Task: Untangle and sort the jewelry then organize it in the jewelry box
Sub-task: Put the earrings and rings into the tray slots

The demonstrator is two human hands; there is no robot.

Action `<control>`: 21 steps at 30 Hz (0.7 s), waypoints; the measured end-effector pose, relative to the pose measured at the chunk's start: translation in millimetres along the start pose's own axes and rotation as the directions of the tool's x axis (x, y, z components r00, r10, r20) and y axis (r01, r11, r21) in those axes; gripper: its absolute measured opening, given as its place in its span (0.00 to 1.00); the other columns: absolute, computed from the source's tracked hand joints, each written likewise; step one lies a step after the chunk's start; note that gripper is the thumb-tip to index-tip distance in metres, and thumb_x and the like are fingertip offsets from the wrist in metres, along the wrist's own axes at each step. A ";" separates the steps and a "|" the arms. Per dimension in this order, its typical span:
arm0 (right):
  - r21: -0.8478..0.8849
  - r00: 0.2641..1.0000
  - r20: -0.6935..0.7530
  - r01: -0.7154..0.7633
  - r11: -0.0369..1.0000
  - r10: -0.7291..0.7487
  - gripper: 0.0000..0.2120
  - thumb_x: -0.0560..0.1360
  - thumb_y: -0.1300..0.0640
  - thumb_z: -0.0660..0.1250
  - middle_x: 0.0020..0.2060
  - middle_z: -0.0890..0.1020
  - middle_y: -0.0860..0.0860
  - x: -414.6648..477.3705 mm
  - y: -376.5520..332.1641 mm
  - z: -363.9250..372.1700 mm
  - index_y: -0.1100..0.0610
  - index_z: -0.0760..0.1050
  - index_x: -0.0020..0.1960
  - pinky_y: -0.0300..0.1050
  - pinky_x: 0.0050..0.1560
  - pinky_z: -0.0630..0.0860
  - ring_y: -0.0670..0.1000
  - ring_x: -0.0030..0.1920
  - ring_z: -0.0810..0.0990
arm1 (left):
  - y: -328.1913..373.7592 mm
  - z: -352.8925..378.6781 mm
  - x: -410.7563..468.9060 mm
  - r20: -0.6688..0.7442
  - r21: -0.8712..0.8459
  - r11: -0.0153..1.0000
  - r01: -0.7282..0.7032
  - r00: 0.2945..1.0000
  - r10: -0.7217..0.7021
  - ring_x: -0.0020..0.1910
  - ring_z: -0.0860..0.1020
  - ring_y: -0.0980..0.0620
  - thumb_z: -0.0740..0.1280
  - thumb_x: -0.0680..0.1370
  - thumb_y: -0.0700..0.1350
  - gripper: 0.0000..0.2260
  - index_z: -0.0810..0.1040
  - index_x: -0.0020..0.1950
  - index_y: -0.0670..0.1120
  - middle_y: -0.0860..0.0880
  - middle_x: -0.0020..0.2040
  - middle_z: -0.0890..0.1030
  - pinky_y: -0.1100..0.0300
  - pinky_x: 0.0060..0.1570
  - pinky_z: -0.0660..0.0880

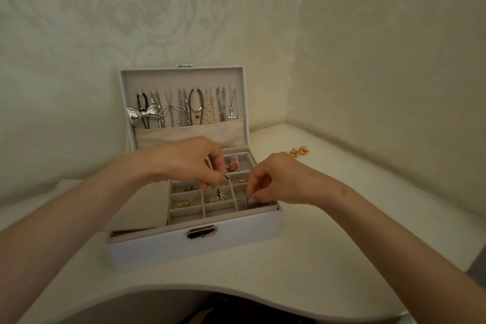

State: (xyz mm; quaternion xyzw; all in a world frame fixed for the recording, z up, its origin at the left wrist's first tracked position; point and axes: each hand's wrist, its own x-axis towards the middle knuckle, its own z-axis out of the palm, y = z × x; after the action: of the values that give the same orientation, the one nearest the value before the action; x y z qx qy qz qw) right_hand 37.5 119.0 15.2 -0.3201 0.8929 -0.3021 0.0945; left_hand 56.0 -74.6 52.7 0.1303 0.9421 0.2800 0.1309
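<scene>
A: Where is the jewelry box (pixel 163 250)?

B: It stands open on the pale worktop (pixel 315 258), near the corner of the wall. The lid (pixel 126 102) is upright at the back and the metal latch (pixel 202 231) faces the person.

A: What is in it?

B: A row of necklaces (pixel 184 108) hangs inside the lid, with a silver bow (pixel 142 114) at the left end. Their lower ends drop into a beige pocket (pixel 189 134). Below is a divided tray (pixel 202 205). It has a pink piece (pixel 233 164) in a back right compartment and small gold pieces (pixel 185 202) in a left one. A flat beige panel (pixel 142 208) covers the box's left part.

A: And the 2 hands?

B: Both are over the tray. The right hand (pixel 278 179) pinches a small bluish piece (pixel 243 202) between thumb and fingertips, low in the front right compartment. The left hand (pixel 189 163) has its fingers curled and its tips drawn together above the tray's middle. Something tiny and dark shows at those tips, but it cannot be told whether that is a held item.

A: Is anything blocked from view?

B: The left hand hides the tray's back left compartments and part of the pocket's lower edge. The right hand covers the tray's right rim.

A: What is around the box?

B: 2 round orange-pink pieces (pixel 299 152) lie on the worktop just behind the right hand, apart from the box. Patterned cream wallpaper (pixel 236 21) rises behind and to the right.
</scene>
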 end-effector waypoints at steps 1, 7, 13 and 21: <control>-0.013 1.000 0.019 0.001 1.000 -0.001 0.04 0.68 0.61 0.76 0.31 0.80 0.42 -0.1 -1.1 -0.8 0.56 0.84 0.43 0.33 0.37 0.75 0.37 0.33 0.77 | 0.0 3.9 -2.5 0.007 -0.018 1.000 -0.005 1.000 0.005 0.28 0.77 0.63 0.71 0.74 0.41 0.03 0.77 0.42 0.44 0.55 0.28 0.79 0.71 0.32 0.72; 0.170 0.941 -0.311 -0.080 0.982 0.130 0.06 0.68 0.63 0.75 0.30 0.81 0.46 19.0 41.2 -30.3 0.53 0.82 0.40 0.33 0.36 0.73 0.39 0.29 0.78 | 1.3 20.4 -5.8 0.022 0.014 0.999 -0.037 0.999 0.037 0.25 0.74 0.64 0.71 0.74 0.43 0.04 0.77 0.43 0.45 0.60 0.25 0.77 0.72 0.28 0.68; 0.040 0.777 -0.481 -0.444 0.895 0.407 0.23 0.69 0.53 0.76 0.59 0.76 0.56 52.9 148.0 -42.8 0.51 0.76 0.62 0.43 0.52 0.67 0.54 0.59 0.75 | -2.8 31.8 -6.3 -0.043 -0.002 0.998 -0.058 0.997 0.057 0.30 0.80 0.55 0.73 0.72 0.44 0.07 0.75 0.39 0.46 0.52 0.31 0.80 0.64 0.31 0.77; -0.015 0.802 -0.405 -0.486 0.874 0.439 0.28 0.67 0.47 0.76 0.63 0.73 0.58 81.8 196.8 -36.6 0.46 0.73 0.66 0.52 0.64 0.69 0.61 0.66 0.69 | -12.4 40.4 -6.4 -0.120 0.227 0.971 -0.080 0.987 0.109 0.35 0.74 0.61 0.73 0.71 0.50 0.08 0.75 0.37 0.54 0.57 0.34 0.77 0.68 0.36 0.70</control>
State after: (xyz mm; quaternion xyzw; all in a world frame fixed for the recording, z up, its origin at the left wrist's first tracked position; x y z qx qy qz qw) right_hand -140.6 205.6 -71.6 -0.0312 0.9607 -0.2739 -0.0329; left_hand 72.8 -66.7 14.2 0.1700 0.9667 0.1871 0.0398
